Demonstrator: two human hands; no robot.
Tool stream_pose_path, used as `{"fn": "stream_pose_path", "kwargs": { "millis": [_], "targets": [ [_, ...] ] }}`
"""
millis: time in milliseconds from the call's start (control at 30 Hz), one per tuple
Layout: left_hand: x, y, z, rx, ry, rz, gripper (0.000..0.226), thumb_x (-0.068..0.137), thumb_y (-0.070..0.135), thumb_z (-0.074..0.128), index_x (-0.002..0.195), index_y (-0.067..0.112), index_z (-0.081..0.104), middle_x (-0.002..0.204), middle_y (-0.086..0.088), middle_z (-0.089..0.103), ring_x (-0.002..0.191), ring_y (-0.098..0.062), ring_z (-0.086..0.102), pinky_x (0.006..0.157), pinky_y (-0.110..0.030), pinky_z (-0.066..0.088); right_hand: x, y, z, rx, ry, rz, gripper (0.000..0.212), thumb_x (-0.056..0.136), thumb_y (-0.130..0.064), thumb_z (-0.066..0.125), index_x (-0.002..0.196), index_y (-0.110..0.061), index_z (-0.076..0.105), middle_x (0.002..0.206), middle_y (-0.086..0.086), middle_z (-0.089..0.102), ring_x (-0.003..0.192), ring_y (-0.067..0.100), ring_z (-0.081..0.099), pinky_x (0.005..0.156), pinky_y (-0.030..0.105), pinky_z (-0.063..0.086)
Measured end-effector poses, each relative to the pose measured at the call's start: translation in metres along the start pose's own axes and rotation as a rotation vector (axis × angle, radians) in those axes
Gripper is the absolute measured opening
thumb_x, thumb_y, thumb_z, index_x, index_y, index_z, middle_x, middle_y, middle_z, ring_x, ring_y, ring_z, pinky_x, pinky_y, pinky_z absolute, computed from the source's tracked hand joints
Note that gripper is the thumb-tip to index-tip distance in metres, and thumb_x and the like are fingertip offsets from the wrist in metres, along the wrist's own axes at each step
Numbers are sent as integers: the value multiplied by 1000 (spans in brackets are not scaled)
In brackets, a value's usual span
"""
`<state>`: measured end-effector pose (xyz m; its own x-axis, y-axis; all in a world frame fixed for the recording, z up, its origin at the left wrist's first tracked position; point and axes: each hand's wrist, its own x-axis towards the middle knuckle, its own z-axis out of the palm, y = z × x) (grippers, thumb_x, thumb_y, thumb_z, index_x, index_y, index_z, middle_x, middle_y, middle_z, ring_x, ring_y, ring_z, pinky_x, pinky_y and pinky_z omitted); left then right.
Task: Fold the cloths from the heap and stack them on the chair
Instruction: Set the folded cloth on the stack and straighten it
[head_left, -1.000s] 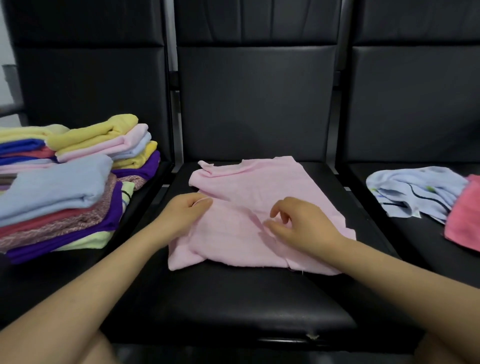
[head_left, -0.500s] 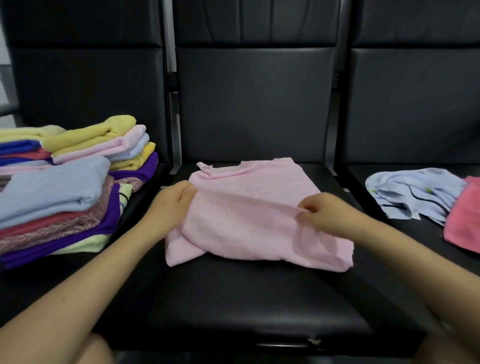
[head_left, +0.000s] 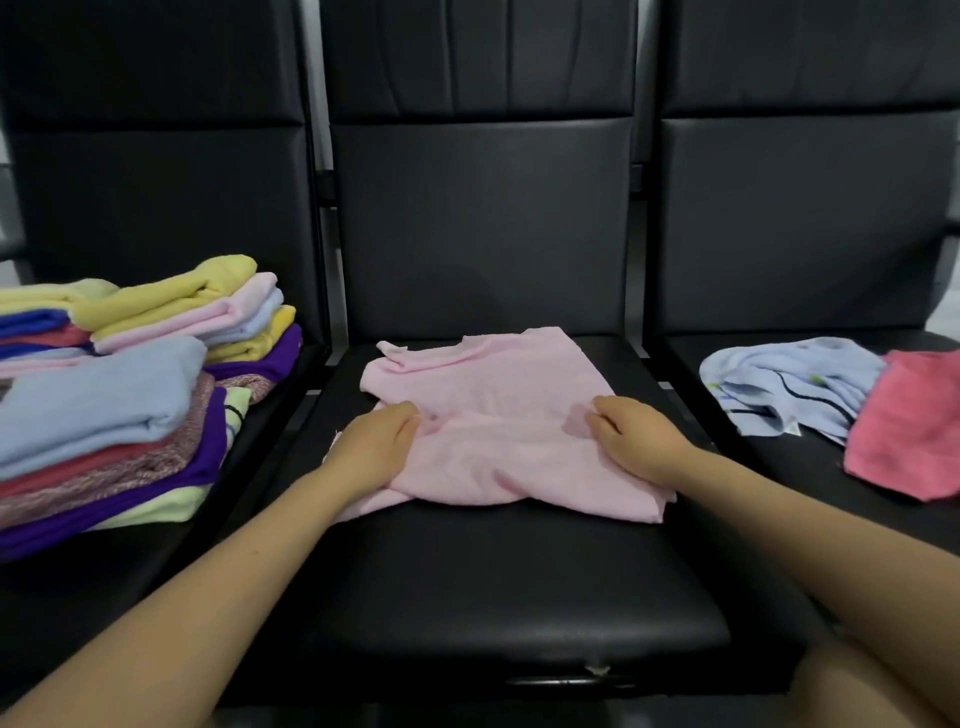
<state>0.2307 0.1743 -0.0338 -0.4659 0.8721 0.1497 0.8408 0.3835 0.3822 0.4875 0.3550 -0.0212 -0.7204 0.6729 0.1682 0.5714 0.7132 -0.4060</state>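
A pale pink cloth (head_left: 498, 415) lies on the seat of the middle black chair (head_left: 509, 582), its near part folded up over the rest. My left hand (head_left: 376, 449) grips the fold at its left side and my right hand (head_left: 634, 436) grips it at the right side, fingers curled into the fabric. On the left chair stands a stack of folded cloths (head_left: 119, 395) in yellow, pink, light blue, purple and red. The heap on the right chair holds a crumpled light blue cloth (head_left: 789, 384) and a coral pink cloth (head_left: 914, 426).
Three black padded chairs stand side by side with tall backrests (head_left: 483, 218). The front of the middle seat is bare. The left stack leans near the gap between the left and middle seats. My knee (head_left: 872, 686) shows at the bottom right.
Both hands carried the near edge of the pink cloth away from me, laying it over the far part. The right hand slid from the cloth's middle to its right side.
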Motion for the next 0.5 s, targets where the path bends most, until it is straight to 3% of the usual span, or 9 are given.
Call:
{"fn": "stream_pose_path", "kwargs": {
  "millis": [100,233,367,433,500],
  "targets": [
    [-15,7,-7,48,8,41,23,103,30,32,86,20,43,79,-4,55,77,-27,54,66,-38,41,-14,-10,-6,22,-63,-14,32,102,-25,40,74,-10,42,73,6,53,72,26,50,65,37,32],
    [-60,8,-11,102,-52,136,22,102,32,35,90,20,48,76,0,56,75,-25,55,71,-39,44,-44,-10,-12,52,-228,4,40,100,-27,47,63,-15,36,61,-4,43,58,10,40,55,24,31],
    [-97,11,-18,-20,-82,143,26,101,35,36,80,23,48,73,2,58,71,-17,55,73,-40,46,-70,-7,-21,223,-363,53,40,99,-23,52,62,-16,38,52,-9,38,42,2,34,45,15,30],
    [-104,13,-26,-117,-52,147,28,101,30,40,75,21,46,69,0,54,68,-16,53,71,-40,45,-76,-8,-26,398,-336,90,36,99,-20,53,65,-14,42,55,-5,41,44,4,37,45,17,31],
    [-104,17,-39,-209,58,173,30,101,27,42,74,17,47,69,0,53,68,-15,51,69,-36,42,-78,-15,-37,750,-224,168,26,97,-18,56,73,-7,53,64,4,52,53,10,49,49,20,37]
  ]
}}
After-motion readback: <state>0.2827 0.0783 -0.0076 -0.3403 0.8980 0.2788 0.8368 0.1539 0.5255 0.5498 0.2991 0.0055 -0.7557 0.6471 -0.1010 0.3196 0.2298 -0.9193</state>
